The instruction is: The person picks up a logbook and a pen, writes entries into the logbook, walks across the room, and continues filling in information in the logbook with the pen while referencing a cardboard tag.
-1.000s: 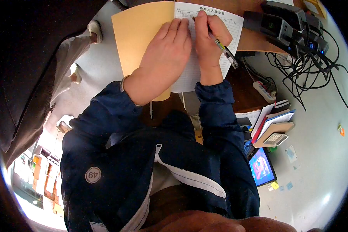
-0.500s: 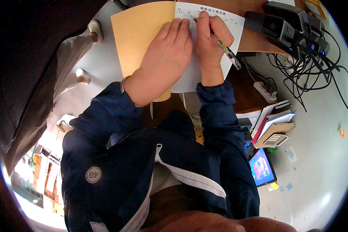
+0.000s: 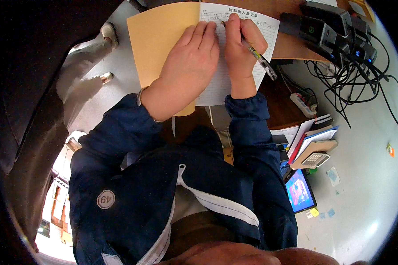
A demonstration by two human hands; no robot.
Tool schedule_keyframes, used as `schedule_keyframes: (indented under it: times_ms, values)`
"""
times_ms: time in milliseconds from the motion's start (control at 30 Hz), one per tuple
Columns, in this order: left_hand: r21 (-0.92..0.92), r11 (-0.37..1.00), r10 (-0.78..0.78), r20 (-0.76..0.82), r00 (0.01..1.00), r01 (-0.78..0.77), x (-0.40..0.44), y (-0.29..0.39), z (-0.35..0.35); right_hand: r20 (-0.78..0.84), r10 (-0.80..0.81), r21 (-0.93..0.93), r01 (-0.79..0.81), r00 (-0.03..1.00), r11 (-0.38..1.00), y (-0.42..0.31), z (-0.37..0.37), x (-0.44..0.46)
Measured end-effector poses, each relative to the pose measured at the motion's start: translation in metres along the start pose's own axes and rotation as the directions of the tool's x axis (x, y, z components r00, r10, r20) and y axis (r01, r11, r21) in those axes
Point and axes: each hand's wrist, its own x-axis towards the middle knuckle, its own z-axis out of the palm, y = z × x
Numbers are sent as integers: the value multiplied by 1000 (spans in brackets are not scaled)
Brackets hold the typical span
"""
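A record book lies open in front of me, with a plain tan cover side (image 3: pixel 159 39) on the left and a printed, ruled page (image 3: pixel 214 84) on the right. Some handwriting shows in the upper left rows of the page. My left hand (image 3: pixel 190 57) lies flat across the fold, fingers stretched out and fingertips on the page. My right hand (image 3: pixel 243 48) grips a pen (image 3: pixel 262 62) with a clear barrel, its tip near the top rows. The heel of this hand rests on the page.
Black devices (image 3: pixel 323 28) with tangled cables (image 3: pixel 353 79) stand on the brown table (image 3: pixel 292 46) at right. Below are a power strip (image 3: pixel 304 104), folders (image 3: pixel 311 137), a calculator (image 3: pixel 316 160) and a lit screen (image 3: pixel 300 191). Another person's legs (image 3: pixel 82 88) are close on the left.
The pen tip and right hand have shifted very slightly, and the written characters show more clearly. The left hand stays put. The other person's legs at left have moved.
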Motion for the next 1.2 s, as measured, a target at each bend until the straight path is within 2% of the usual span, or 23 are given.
schedule_keyframes:
  times_ms: [333, 433, 533, 633, 733, 967, 1067, 1200]
  values:
    - [-23, 1000, -4, -4, 1000, 4, 1, 1, 2, 1, -6, -17, 6, 1000, 1000, -10, -2, 3]
    - [-9, 1000, 3, -8, 1000, -3, 0, 0, 1, 1, -48, -78, 48, 999, 996, 0, -1, 1]
    - [-21, 1000, 2, -6, 1000, -2, -1, 1, 2, -60, 120, -17, -122, 991, 992, 2, -4, -5]
    - [-25, 1000, -4, -5, 1000, 4, 0, 2, 3, -57, 130, 167, -118, 990, 979, 16, -3, -8]
    - [-37, 999, 1, 0, 1000, -1, 0, 1, 4, 55, 241, 169, -246, 969, 954, 8, -8, -4]
    - [-47, 999, 2, -1, 1000, -2, 0, 1, 5, 108, 321, 177, -336, 941, 925, -1, -13, 8]
    - [-53, 999, -3, 19, 1000, 4, 0, 1, 6, 35, 411, 286, -404, 911, 869, -1, -8, 4]
    - [-69, 998, 2, 28, 1000, 0, 1, 4, 6, -10, 387, 324, -363, 922, 874, 3, -6, 0]
